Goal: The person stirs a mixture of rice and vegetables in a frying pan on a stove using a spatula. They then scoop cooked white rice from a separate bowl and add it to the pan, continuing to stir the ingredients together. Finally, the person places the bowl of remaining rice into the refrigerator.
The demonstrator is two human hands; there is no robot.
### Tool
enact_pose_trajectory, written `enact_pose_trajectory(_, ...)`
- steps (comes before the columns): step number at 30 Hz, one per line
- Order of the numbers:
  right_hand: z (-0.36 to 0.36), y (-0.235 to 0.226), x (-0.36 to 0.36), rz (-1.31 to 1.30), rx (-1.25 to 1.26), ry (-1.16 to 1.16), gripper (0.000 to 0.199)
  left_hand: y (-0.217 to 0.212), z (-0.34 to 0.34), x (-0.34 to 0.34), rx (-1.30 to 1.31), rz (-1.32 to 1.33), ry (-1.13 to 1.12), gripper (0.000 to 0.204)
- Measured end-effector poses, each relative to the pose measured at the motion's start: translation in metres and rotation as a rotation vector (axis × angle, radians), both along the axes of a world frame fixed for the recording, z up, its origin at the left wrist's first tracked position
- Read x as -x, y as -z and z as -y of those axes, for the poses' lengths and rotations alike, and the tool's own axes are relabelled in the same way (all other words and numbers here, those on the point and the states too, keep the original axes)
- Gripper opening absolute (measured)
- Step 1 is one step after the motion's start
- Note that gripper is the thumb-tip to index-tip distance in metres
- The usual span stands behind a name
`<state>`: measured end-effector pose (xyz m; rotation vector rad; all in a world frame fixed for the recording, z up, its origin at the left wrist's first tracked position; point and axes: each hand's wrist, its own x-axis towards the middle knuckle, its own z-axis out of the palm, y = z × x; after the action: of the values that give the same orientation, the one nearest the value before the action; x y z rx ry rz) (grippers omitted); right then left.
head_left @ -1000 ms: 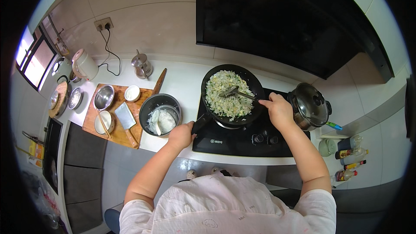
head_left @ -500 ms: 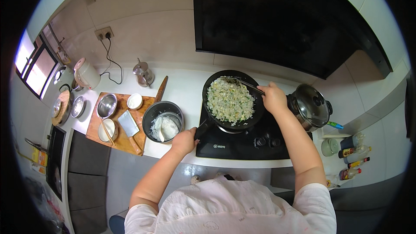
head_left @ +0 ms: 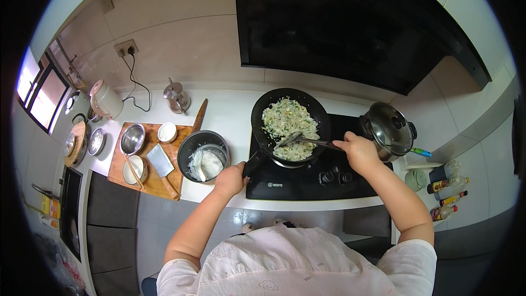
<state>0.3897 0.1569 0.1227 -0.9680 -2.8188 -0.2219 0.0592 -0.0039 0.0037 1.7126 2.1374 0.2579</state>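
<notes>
A black frying pan (head_left: 262, 131) sits on the left part of the black stove (head_left: 290, 185), full of fried rice (head_left: 290, 120) flecked with green and yellow. My left hand (head_left: 230, 180) is closed round the pan's handle (head_left: 255, 160). In my right hand (head_left: 357, 152) is the handle of a spatula (head_left: 309, 141), whose head lies on the rice near the pan's front edge. Left of the pan handle stands a dark pot (head_left: 193, 138) with white rice and a white spoon (head_left: 201, 169) inside.
On a wooden board (head_left: 120, 171) lie a cleaver (head_left: 160, 159), a metal bowl (head_left: 132, 138) and white bowls. A lidded pot (head_left: 389, 129) stands right of the pan, near several bottles (head_left: 446, 199). The black range hood (head_left: 339, 27) overhangs the stove. A metal pitcher (head_left: 176, 98) stands by the wall.
My right hand has drawn the spatula from the pan's far side toward its near side, moving right and down. The rice is shifted and gathered. My left hand stays on the pan handle.
</notes>
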Motion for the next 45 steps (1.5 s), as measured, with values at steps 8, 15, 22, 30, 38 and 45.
enact_pose_trajectory(8, 0.018, -0.049, -0.022, 0.027, 0.021, 0.072, 0.03, 0.001, 0.001, 0.0, 0.018, 0.013, -0.034, 0.041)
enact_pose_trajectory(15, 0.002, 0.02, 0.009, -0.131, 0.164, 0.22, 0.036, 0.001, -0.001, -0.002, -0.013, -0.018, 0.0, 0.041)
enact_pose_trajectory(22, -0.029, 0.034, 0.048, -0.284, 0.11, 0.292, 0.035, 0.0, 0.001, -0.001, -0.019, -0.024, -0.003, 0.04)
enact_pose_trajectory(30, -0.034, 0.045, 0.08, -0.055, 0.085, 0.101, 0.041, 0.003, 0.0, 0.0, -0.024, -0.027, 0.0, 0.038)
enact_pose_trajectory(38, -0.003, -0.043, 0.018, 0.057, 0.066, 0.048, 0.04, 0.002, 0.002, -0.001, -0.018, -0.006, -0.012, 0.041)
enact_pose_trajectory(45, 0.013, -0.032, 0.01, 0.186, 0.176, 0.057, 0.037, 0.002, 0.001, -0.001, -0.022, -0.007, -0.003, 0.041)
